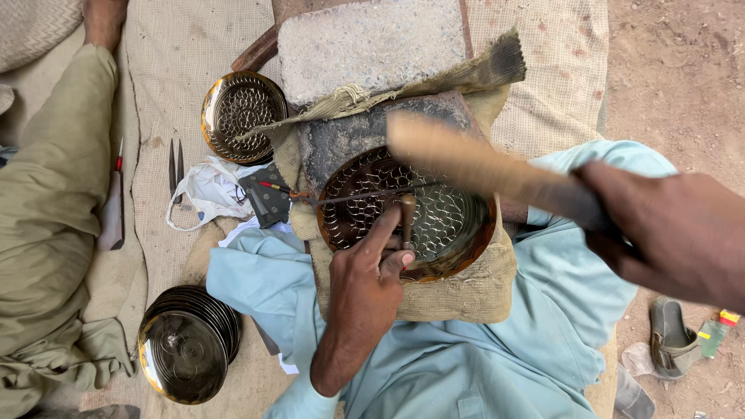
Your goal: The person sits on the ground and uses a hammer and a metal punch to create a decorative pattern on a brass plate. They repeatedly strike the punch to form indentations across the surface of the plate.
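Brass perforated plate (434, 217) on padded block; left hand (365, 287) pinches punch (407, 221) upright on plate; right hand (675, 233) grips wooden mallet (481, 167) raised above plate; stacked plates (186, 341) lower left of it

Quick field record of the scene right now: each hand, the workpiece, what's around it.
left hand: holds a small punch upright on the patterned plate
right hand: raised, gripping a wooden mallet, blurred
patterned plate: lies on a padded cushion in the lap
stone block: beyond the plate
finished plate: upper left
plate stack: lower left
tweezers: on the mat
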